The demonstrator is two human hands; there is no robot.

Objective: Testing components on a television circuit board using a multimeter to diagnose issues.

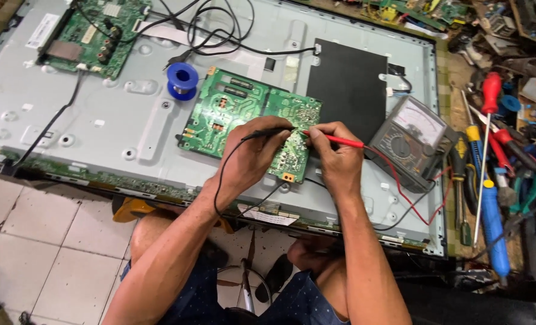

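The left hand (253, 157) pinches a thin black plastic test probe (268, 132), and its tip touches the flat green circuit board (238, 111) right under the fingers. The right hand (334, 157) pinches a thin red plastic test probe (340, 141) and pokes the same board, just beside the black tip. The board lies on the big grey metal back of a flat screen (99, 120). A red wire and a black wire run from the hands to a grey box meter with a needle dial (413, 139), near the right hand. A round blue spool of wire (182, 78) sits past the board, away from the left hand. Beyond the meter lie screwdrivers with red and blue handles (490, 180).
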